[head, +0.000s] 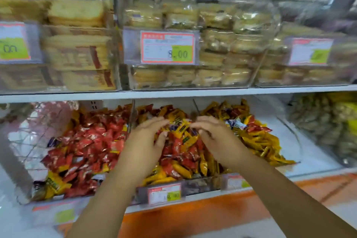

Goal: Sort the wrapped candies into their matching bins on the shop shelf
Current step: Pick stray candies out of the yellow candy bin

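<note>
Yellow and red wrapped candies [181, 135] fill the middle bin [201, 182]; your left hand [148, 137] and right hand [214, 137] arch over them, both curved; whether either grips one is unclear.

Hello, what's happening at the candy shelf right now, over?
Left hand and right hand open, cupped over middle bin. Its candies mixed, red with yellow. Nothing blocking.

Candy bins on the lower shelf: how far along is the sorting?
Partly done: the left bin is mostly red and the right bin mostly yellow, with strays in both. In hand: the left hand and right hand curve over the middle bin; whether they hold anything is unclear. Left: that bin's red-and-yellow mix.
</note>
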Demonstrator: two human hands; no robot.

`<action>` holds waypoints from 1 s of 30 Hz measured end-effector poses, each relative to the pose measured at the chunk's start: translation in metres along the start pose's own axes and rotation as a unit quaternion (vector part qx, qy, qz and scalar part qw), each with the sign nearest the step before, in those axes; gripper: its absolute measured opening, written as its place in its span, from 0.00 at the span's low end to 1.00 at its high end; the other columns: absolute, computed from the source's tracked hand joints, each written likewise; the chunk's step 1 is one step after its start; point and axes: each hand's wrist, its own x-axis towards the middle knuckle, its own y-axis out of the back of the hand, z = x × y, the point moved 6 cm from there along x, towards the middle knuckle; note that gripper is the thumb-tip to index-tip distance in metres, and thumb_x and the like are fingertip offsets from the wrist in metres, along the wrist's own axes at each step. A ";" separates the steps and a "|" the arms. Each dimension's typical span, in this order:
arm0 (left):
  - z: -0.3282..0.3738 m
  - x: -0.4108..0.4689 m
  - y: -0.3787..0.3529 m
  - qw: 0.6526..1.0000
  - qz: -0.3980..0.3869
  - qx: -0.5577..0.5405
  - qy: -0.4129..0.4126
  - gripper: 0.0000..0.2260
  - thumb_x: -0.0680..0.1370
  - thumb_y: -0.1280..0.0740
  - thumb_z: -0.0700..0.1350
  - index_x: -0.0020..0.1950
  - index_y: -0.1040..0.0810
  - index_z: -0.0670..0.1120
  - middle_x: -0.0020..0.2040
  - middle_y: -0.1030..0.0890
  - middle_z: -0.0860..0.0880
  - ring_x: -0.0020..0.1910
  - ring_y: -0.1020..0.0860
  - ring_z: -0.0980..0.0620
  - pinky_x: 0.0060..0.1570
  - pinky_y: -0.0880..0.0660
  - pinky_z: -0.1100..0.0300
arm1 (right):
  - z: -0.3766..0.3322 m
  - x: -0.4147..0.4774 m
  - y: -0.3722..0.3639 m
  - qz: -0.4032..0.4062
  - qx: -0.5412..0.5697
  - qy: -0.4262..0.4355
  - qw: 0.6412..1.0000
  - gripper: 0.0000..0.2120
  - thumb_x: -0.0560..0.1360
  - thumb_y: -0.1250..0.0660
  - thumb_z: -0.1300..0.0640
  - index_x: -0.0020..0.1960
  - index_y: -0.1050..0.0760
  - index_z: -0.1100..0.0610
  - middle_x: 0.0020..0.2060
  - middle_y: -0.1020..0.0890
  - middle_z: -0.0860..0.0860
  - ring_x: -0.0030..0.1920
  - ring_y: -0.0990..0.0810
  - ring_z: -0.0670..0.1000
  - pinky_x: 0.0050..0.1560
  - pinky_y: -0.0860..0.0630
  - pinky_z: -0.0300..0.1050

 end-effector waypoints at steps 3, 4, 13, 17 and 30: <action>0.042 0.007 -0.052 0.997 -0.056 -0.002 -0.048 0.16 0.81 0.38 0.46 0.68 0.27 0.54 0.70 0.30 0.57 0.70 0.35 0.59 0.66 0.46 0.71 | 0.059 -0.028 0.026 0.048 -0.012 -0.065 0.997 0.17 0.81 0.45 0.63 0.67 0.27 0.54 0.71 0.35 0.51 0.74 0.39 0.50 0.71 0.42 0.38; 0.053 0.009 -0.067 0.996 -0.070 -0.004 -0.057 0.16 0.81 0.38 0.46 0.69 0.27 0.54 0.70 0.30 0.58 0.71 0.36 0.59 0.67 0.47 0.71 | 0.079 -0.034 0.034 0.071 -0.010 -0.083 0.994 0.17 0.81 0.45 0.64 0.66 0.26 0.55 0.70 0.33 0.53 0.73 0.37 0.52 0.72 0.39 0.42; 0.087 0.040 -0.132 0.991 -0.090 0.031 -0.097 0.17 0.81 0.40 0.50 0.70 0.28 0.53 0.73 0.34 0.55 0.76 0.45 0.57 0.75 0.52 0.59 | 0.181 -0.024 0.077 0.104 -0.050 -0.181 0.977 0.17 0.80 0.43 0.64 0.68 0.28 0.61 0.68 0.30 0.58 0.68 0.32 0.57 0.64 0.36 0.43; 0.079 0.052 -0.136 0.992 -0.078 0.024 -0.095 0.17 0.81 0.39 0.51 0.70 0.29 0.55 0.73 0.34 0.57 0.74 0.46 0.61 0.74 0.55 0.62 | 0.200 0.000 0.066 0.067 -0.113 -0.222 0.966 0.28 0.78 0.37 0.50 0.75 0.41 0.57 0.70 0.34 0.55 0.69 0.34 0.56 0.65 0.34 0.48; 0.070 0.050 -0.138 0.991 -0.087 0.010 -0.099 0.16 0.81 0.40 0.51 0.69 0.29 0.57 0.71 0.33 0.61 0.70 0.47 0.68 0.67 0.62 0.74 | 0.219 0.020 0.056 0.099 -0.046 -0.192 0.975 0.03 0.75 0.31 0.53 0.48 0.21 0.50 0.51 0.22 0.49 0.51 0.22 0.52 0.47 0.28 0.42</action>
